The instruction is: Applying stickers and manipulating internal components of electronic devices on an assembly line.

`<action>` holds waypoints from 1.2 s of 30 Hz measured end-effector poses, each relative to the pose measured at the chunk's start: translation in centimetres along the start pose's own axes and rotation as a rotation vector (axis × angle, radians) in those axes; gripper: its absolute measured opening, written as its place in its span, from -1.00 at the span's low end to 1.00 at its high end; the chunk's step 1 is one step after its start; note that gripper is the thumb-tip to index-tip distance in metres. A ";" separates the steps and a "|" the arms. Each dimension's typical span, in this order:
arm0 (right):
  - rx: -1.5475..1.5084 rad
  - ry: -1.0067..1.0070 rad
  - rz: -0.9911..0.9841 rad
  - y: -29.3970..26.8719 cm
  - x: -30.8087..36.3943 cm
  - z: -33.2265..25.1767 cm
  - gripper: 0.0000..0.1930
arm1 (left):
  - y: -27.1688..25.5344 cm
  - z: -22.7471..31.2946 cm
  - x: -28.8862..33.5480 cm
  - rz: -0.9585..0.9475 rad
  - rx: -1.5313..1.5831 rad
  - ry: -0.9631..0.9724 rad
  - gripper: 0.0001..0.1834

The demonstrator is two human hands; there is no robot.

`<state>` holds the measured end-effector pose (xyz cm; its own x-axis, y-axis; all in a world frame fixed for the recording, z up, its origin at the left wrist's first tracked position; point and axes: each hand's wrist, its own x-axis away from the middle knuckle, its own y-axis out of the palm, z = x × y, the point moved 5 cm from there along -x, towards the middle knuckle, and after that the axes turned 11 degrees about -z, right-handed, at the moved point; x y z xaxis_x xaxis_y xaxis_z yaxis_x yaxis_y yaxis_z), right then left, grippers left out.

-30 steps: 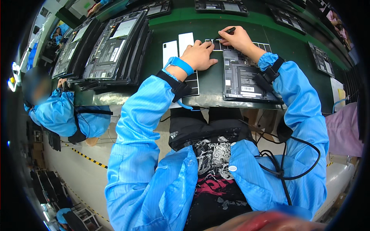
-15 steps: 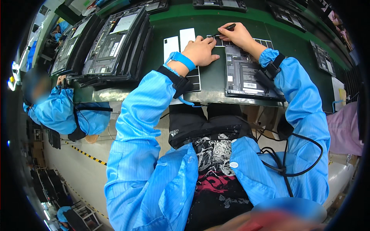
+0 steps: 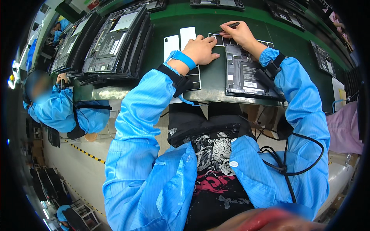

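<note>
- One slim black tool (image 3: 233, 25) sits pinched in the narrowed fingers of the right hand (image 3: 240, 34), above the sheet of black pads (image 3: 220, 40).
- Compared with half a second ago, the tool lies flatter and its grip end has swung slightly away from the person; whether its tip touches a pad is too small to tell.
- The left hand (image 3: 199, 51) has stayed put: palm down, fingers a little spread, holding nothing, its fingertips at the sheet's left end, seemingly pressing there.
- The sheet lies on the counter (image 3: 214, 84) just beyond the uncovered laptop chassis (image 3: 248, 73), which rests flat near the front edge, below the right wrist.
- A white strip (image 3: 171, 44) shows left of the left hand; a second white strip (image 3: 187, 34) runs partly under it.
- With one hand steady and only the tool's angle altered, the work appears to be at the same spot, a fine step in progress rather than finished.
- Stacked laptop chassis (image 3: 115, 40) stand well apart, at left.
</note>
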<state>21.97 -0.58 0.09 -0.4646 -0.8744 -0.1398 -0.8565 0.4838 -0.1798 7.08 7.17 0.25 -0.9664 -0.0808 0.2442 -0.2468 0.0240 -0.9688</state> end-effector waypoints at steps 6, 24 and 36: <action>-0.139 -0.015 0.026 -1.5 1.2 -1.1 -0.73 | -0.3 0.8 -0.5 -0.016 0.047 0.006 -0.36; -0.108 0.116 0.106 -11.3 15.7 -3.4 -0.76 | -4.9 8.6 -4.0 -0.099 1.084 0.120 -0.56; -0.252 0.122 0.161 -12.9 16.4 -0.3 -0.77 | -4.0 10.6 -8.1 -0.136 0.975 0.170 -0.66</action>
<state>25.31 -21.21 0.39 -0.6090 -0.7927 -0.0260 -0.7915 0.6054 0.0839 16.69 -2.81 1.70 -0.9506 0.1234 0.2849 -0.2626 -0.8094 -0.5253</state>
